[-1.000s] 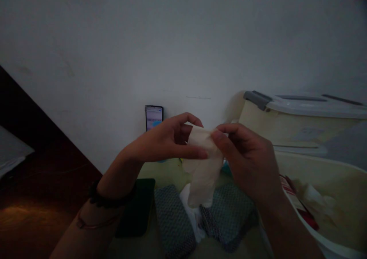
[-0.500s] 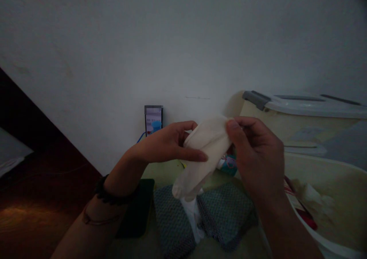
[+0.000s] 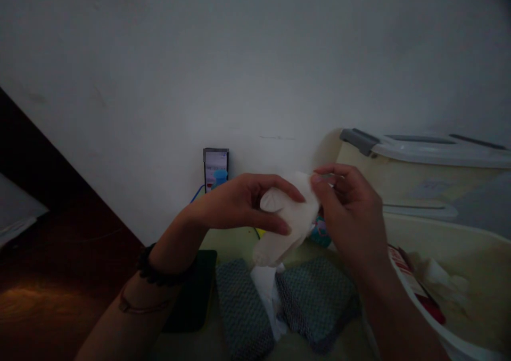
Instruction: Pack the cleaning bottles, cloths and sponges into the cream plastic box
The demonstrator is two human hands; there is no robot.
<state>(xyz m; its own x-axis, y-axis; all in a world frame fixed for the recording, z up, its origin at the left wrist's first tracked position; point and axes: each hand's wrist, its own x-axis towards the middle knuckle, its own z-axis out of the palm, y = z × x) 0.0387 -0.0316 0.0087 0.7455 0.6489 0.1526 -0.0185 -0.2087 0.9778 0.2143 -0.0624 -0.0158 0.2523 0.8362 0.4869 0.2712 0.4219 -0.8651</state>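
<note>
Between my hands is a thin, off-white glove (image 3: 293, 217), limp and creased, with finger-like ends pointing left and down. My left hand (image 3: 247, 201) grips its middle, thumb in front and index finger across the upper part. My right hand (image 3: 347, 206) pinches the upper right edge between thumb and fingertips. Below the glove lie two grey-green textured cloth pieces, one on the left (image 3: 243, 308) and one on the right (image 3: 317, 300). A crumpled white strip (image 3: 267, 292) runs between them.
A phone (image 3: 216, 164) leans against the wall, a blue-capped item (image 3: 219, 178) before it. A dark flat object (image 3: 195, 292) lies at left. On the right stand a lidded storage box (image 3: 411, 177) and a pale bin (image 3: 479, 233) with a red-and-white packet (image 3: 417, 286) and crumpled tissue (image 3: 443, 278).
The glove has turned and bunched, and a finger-like end now shows at its left. My left index finger has come over its front. My right hand has shifted slightly left.
</note>
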